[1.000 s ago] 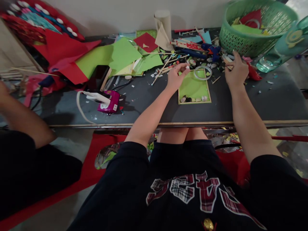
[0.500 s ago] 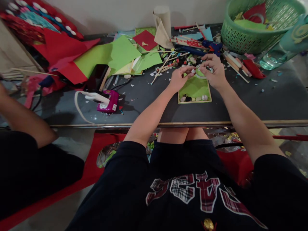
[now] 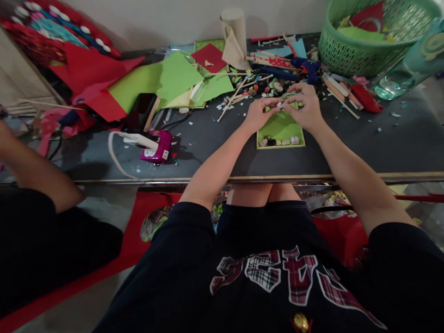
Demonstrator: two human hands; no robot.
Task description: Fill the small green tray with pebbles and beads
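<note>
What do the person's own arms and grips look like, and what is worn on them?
Both are human. The left grip and right grip are bare, with five-fingered shape and no gloves. No watch or bracelet is visible at the wrists. The short, loose, very dark cloth left sleeve and right sleeve show no markings.

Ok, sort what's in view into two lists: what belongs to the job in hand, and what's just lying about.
In the job, judging by the hands:
- small white piece at the fingertips of the left hand and right hand
- green framed panel
- stones along its near edge

Apparently just lying about:
- phone
- purple plug block
- green basket
- bottle
</note>
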